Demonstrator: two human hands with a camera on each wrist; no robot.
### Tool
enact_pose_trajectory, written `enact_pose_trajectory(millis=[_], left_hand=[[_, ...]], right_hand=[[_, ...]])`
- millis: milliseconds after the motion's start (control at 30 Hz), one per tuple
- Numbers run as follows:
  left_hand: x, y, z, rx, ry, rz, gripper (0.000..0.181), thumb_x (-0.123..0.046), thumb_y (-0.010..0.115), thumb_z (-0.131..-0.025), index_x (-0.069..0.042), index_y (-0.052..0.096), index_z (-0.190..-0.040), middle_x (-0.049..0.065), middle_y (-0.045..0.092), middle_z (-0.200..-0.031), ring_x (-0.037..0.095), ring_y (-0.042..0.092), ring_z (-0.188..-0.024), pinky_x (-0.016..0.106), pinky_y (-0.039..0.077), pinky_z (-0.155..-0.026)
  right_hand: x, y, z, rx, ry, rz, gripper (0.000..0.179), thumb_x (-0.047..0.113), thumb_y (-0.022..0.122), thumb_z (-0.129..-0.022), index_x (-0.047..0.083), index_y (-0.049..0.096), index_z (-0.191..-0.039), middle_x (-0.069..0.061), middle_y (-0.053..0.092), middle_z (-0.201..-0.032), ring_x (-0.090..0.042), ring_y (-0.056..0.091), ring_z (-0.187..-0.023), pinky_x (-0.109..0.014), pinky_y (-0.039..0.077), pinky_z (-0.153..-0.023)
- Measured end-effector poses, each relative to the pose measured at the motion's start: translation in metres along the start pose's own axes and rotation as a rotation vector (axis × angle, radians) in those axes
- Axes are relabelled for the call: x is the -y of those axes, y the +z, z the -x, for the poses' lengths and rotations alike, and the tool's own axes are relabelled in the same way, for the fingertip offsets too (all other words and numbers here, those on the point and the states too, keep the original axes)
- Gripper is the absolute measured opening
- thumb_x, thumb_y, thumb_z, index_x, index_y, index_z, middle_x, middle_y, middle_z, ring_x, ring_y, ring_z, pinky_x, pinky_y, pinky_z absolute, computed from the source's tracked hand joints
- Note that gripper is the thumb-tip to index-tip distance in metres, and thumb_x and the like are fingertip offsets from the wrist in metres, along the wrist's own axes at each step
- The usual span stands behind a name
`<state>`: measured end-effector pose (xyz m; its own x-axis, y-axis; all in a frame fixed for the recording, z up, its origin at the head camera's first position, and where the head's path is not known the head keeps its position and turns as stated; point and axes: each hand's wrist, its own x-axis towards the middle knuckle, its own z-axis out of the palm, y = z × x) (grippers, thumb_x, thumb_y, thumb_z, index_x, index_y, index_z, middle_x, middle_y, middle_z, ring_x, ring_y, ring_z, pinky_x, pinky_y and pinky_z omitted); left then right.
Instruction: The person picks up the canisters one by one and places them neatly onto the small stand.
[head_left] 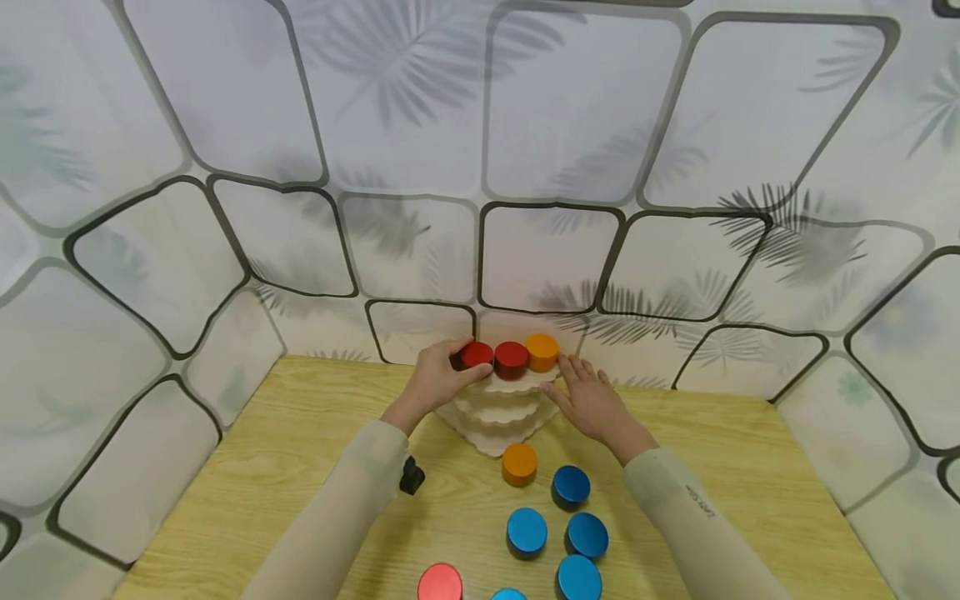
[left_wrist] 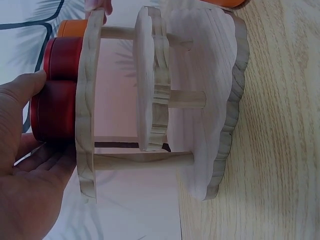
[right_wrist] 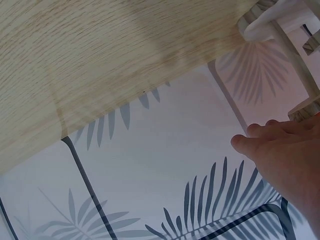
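Note:
A pale wooden three-tier stand (head_left: pixel 495 429) with scalloped edges stands on the table against the wall. Its top tier carries two red round tins, the left one (head_left: pixel 477 357) and the middle one (head_left: pixel 512 361), plus an orange tin (head_left: pixel 542 352) at the right. My left hand (head_left: pixel 437 379) grips the left red tin, thumb in front and fingers behind and beneath, as the left wrist view shows. Beside the orange tin, my right hand (head_left: pixel 596 406) lies with straight fingers at the right edge of the top tier.
In front of the stand are another orange tin (head_left: pixel 519 464), several blue tins (head_left: pixel 571 487) and a lighter red tin (head_left: pixel 440 582). A small black object (head_left: pixel 412 475) lies by the left sleeve. Patterned walls (head_left: pixel 555 258) rise behind and at both sides of the wooden table (head_left: pixel 300 433).

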<state>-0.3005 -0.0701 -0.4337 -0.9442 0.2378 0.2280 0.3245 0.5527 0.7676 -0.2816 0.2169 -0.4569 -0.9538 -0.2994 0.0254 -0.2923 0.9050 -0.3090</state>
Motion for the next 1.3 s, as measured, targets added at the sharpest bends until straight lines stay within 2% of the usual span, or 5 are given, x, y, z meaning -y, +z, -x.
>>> enact_pose_trajectory(millis=[667,933,1100,1300], left_hand=[[0.0013,0.0006,0.0006,0.004,-0.013,0.015,0.07,-0.033,0.081,-0.095,0.002,0.056,-0.15,0.021,0.06,-0.151,0.039,0.056,-0.14,0.05,0.048,-0.117],[-0.0006,0.0005,0.0008,-0.008,-0.011,0.01,0.07,-0.034,0.081,-0.094,0.0,0.056,-0.15,0.021,0.061,-0.149,0.039,0.058,-0.138,0.05,0.05,-0.114],[-0.0007,0.0006,0.0025,-0.006,-0.023,0.051,0.075,-0.034,0.083,-0.093,-0.001,0.053,-0.153,0.02,0.061,-0.15,0.037,0.059,-0.137,0.049,0.052,-0.112],[0.0022,-0.002,0.0083,-0.006,-0.026,0.138,0.082,-0.032,0.084,-0.092,-0.001,0.046,-0.158,0.02,0.063,-0.147,0.034,0.068,-0.125,0.046,0.057,-0.106]], right_hand=[[0.0001,0.0008,0.0003,-0.006,-0.007,0.001,0.084,0.058,0.038,-0.111,-0.001,0.017,-0.167,-0.03,0.023,-0.171,-0.053,0.024,-0.157,-0.071,0.018,-0.126],[-0.0009,0.0017,-0.0009,-0.009,-0.006,0.007,0.084,0.059,0.036,-0.111,-0.001,0.017,-0.167,-0.03,0.023,-0.171,-0.054,0.024,-0.157,-0.071,0.017,-0.126],[-0.0011,0.0012,-0.0003,-0.009,-0.006,0.002,0.084,0.058,0.038,-0.111,0.0,0.017,-0.167,-0.03,0.023,-0.171,-0.053,0.024,-0.157,-0.071,0.018,-0.126],[-0.0015,0.0006,0.0003,-0.009,-0.008,-0.001,0.084,0.058,0.038,-0.111,0.0,0.017,-0.168,-0.03,0.023,-0.171,-0.053,0.024,-0.157,-0.071,0.018,-0.126]])
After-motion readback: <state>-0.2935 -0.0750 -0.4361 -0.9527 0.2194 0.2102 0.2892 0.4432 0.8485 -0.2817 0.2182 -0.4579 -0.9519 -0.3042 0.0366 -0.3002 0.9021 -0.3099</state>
